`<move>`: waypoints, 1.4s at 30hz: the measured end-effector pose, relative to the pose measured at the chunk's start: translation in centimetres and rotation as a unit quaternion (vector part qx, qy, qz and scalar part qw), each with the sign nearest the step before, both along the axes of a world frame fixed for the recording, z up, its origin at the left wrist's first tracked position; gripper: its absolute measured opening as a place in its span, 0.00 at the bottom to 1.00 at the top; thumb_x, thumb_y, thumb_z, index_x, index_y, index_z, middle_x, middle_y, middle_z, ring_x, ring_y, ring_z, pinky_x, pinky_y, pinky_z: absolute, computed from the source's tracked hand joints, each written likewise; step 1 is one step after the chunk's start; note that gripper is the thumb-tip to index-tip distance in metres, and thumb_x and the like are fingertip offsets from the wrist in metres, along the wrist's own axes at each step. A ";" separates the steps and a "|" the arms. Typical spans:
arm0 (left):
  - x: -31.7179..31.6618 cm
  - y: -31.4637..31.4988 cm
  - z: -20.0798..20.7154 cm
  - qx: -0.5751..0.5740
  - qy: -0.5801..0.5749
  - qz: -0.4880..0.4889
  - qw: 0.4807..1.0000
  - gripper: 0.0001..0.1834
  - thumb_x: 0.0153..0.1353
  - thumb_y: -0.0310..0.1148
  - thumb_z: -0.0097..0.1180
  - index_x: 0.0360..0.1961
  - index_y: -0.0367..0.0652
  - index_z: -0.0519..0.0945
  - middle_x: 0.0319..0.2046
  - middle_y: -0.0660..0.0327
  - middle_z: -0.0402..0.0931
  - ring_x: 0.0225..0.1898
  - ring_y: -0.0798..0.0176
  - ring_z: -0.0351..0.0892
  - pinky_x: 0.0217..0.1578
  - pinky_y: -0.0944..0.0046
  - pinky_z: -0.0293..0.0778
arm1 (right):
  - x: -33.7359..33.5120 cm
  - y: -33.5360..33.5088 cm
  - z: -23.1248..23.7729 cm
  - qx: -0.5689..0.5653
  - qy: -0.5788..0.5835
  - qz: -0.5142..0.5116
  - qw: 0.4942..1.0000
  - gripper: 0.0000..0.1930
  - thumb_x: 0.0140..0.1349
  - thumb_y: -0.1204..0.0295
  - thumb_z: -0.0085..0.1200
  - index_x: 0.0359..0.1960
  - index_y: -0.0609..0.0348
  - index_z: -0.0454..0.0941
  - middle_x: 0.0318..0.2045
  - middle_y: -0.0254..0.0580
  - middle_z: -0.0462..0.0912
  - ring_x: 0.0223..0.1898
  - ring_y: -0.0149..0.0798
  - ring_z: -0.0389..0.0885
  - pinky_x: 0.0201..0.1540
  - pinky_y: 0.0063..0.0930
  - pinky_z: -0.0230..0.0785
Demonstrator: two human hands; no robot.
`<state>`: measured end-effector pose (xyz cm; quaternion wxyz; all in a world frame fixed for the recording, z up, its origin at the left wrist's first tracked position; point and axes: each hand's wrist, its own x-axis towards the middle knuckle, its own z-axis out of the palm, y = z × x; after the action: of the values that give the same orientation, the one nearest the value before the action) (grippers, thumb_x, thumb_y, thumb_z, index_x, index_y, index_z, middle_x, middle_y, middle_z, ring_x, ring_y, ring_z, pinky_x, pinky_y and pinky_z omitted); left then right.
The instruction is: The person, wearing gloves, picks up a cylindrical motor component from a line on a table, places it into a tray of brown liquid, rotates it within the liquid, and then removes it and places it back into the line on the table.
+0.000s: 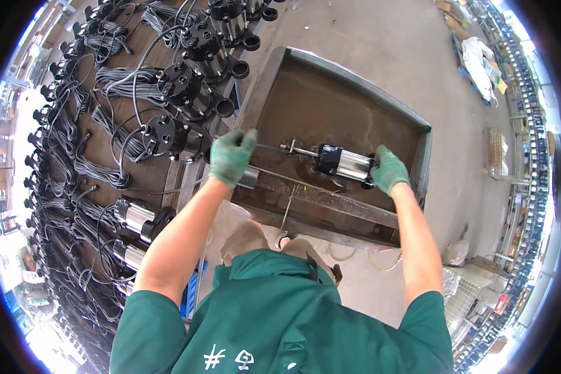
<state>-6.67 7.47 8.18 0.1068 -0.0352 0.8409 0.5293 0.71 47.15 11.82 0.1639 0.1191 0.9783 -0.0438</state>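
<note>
A pump with a shiny steel barrel (348, 164) and black ends lies on its side over the murky water of a metal tank (274, 75). My right hand (389, 169), in a green glove, grips the pump's right end. From the pump's left end sticks out a metal rod with a small brass-coloured fitting (285, 148). My left hand (229, 157), also gloved in green, is above the tank's left rim with its fingers closed round a thin dark cable (268, 147) that runs toward the fitting. The palm side of the left hand is hidden.
On the left, a brown-topped bench (96, 149) carries several similar pumps (187, 90), upright and lying, with bundled grey cables (131, 84). A metal bar (330, 198) crosses the tank's near part. A grey cylinder (249, 177) sits by its left rim. Hoses (386, 265) lie on the floor.
</note>
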 end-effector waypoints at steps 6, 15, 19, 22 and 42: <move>6.1 -8.0 7.1 0.042 -0.063 -0.036 0.996 0.19 0.70 0.38 0.59 0.25 0.36 0.77 0.19 0.73 0.63 0.25 0.74 0.62 0.25 0.65 0.63 | 4.8 -1.1 9.8 -0.146 0.045 -0.008 0.988 0.08 0.55 0.74 0.54 0.37 0.58 0.80 0.34 0.57 0.85 0.40 0.61 0.84 0.44 0.49 0.75; 18.8 -10.4 5.4 -0.282 -0.121 -0.430 0.849 0.25 0.63 0.55 0.61 0.26 0.42 0.81 0.26 0.48 0.77 0.30 0.41 0.78 0.33 0.47 0.73 | 10.7 -6.2 8.0 -0.237 0.068 -0.009 0.969 0.06 0.55 0.74 0.54 0.34 0.57 0.78 0.33 0.55 0.84 0.39 0.60 0.84 0.43 0.50 0.75; 22.4 -9.8 0.4 -0.385 -0.233 -0.425 0.785 0.24 0.67 0.57 0.53 0.38 0.46 0.85 0.42 0.53 0.84 0.46 0.42 0.82 0.48 0.46 0.77 | 12.4 -7.8 5.8 -0.234 0.056 0.002 0.971 0.07 0.55 0.72 0.55 0.36 0.56 0.77 0.34 0.55 0.84 0.40 0.61 0.83 0.43 0.51 0.74; 24.1 -11.1 -4.1 -0.415 -0.249 -0.366 0.795 0.22 0.66 0.53 0.57 0.46 0.46 0.84 0.47 0.52 0.83 0.49 0.43 0.83 0.51 0.47 0.77 | 13.7 -8.5 3.7 -0.231 0.044 0.012 0.972 0.08 0.56 0.71 0.56 0.37 0.55 0.77 0.36 0.53 0.84 0.40 0.61 0.83 0.43 0.52 0.74; 7.5 -6.0 -2.9 -0.172 0.214 -0.441 0.855 0.17 0.66 0.35 0.63 0.53 0.43 0.81 0.51 0.55 0.82 0.50 0.51 0.84 0.51 0.56 0.80 | 16.3 -9.9 0.4 -0.145 0.208 0.059 0.965 0.09 0.60 0.68 0.56 0.40 0.53 0.76 0.40 0.45 0.81 0.33 0.55 0.84 0.35 0.50 0.78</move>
<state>0.81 1.44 5.30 0.1388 0.4356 0.8478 0.2686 17.01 37.25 12.18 -0.0255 0.0247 0.9792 -0.1996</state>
